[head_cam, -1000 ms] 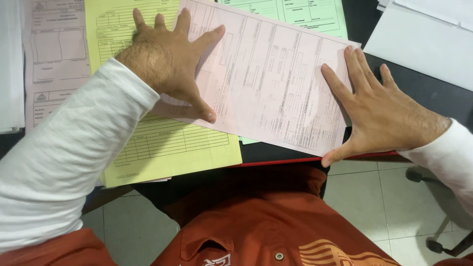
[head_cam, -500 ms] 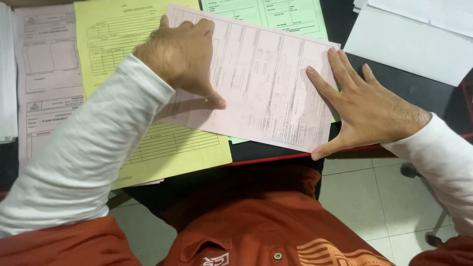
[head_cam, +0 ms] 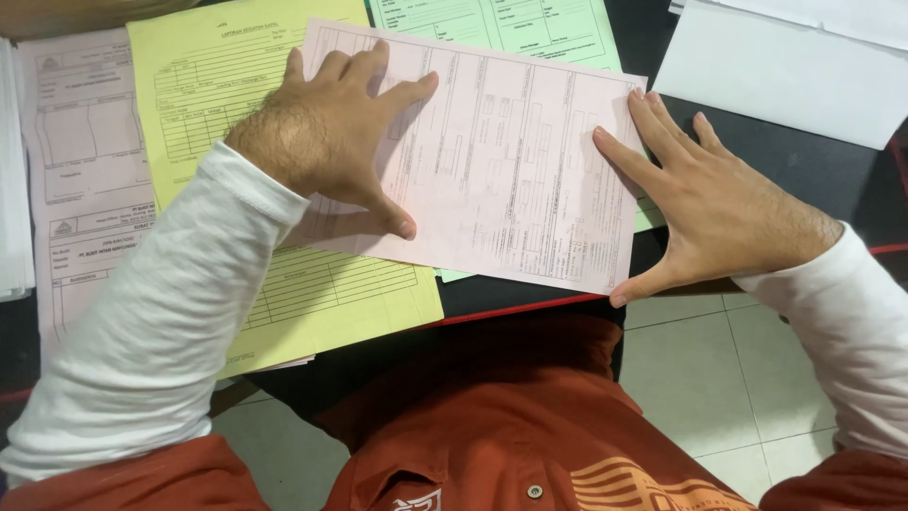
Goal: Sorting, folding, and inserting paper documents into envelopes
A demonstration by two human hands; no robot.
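Two hands are laid flat on one pink form [head_cam: 511,180], which gets used as the landmark here. The left hand [head_cam: 331,137] is spread open over the pink form's left part, palm down, thumb stretched toward the near edge, nothing gripped. The right hand [head_cam: 705,203] is pressed open against the pink form's right edge, fingers splayed, thumb hooked at the near right corner; nothing is clenched there either.

Plenty is covered up or cut off. The pink form's left third is hidden under the left hand and its white sleeve [head_cam: 161,350]. The fine print on it is way too small to be made out. A yellow form [head_cam: 218,85] is tucked under the pink form on the left, and a good chunk of it is blocked by the forearm. A green form [head_cam: 511,28] is poking out from beyond the pink form's far edge, cropped by the top of the frame, with a sliver also seen below the near right side. Further left of the pink form, pale pink sheets [head_cam: 85,170] are stacked, and their left side is lost at the frame edge. To the far right of the pink form, white paper [head_cam: 785,85] is cut off at the corner.

Everything is resting on a dark desk [head_cam: 823,180] with a red front edge, seen just right of and below the pink form. Below the pink form, an orange shirt [head_cam: 473,416] is seen, and pale floor tiles [head_cam: 709,378] with grey grout are visible beside it.
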